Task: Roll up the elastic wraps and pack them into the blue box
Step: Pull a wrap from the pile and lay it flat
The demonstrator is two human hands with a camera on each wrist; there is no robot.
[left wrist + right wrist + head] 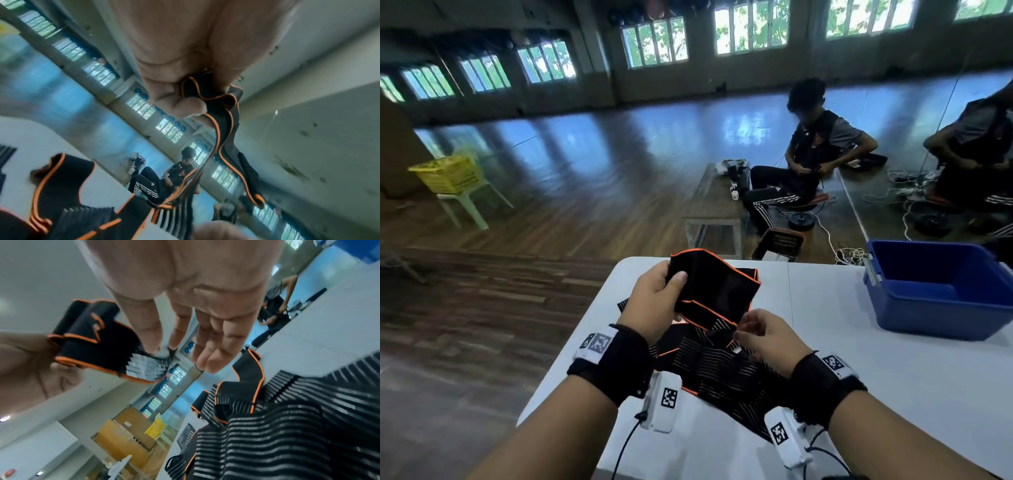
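Note:
A black elastic wrap with orange trim (722,287) is lifted above the white table (876,383), partly folded over itself. My left hand (674,284) grips its bunched upper end, thumb on top; in the left wrist view the fingers (185,104) curl round the folded wrap (226,129). My right hand (739,334) pinches the wrap's lower striped end between thumb and forefinger (148,331), the other fingers straight. More striped wraps (722,373) (287,426) lie in a loose pile under both hands. The blue box (935,294) stands open at the table's right.
The table's left edge (571,346) drops to the wood floor. Beyond the far edge stand a black and orange crate (779,243) and a low bench (715,202). A person (811,154) sits on the floor by a mirror. A yellow basket (446,174) rests on a chair.

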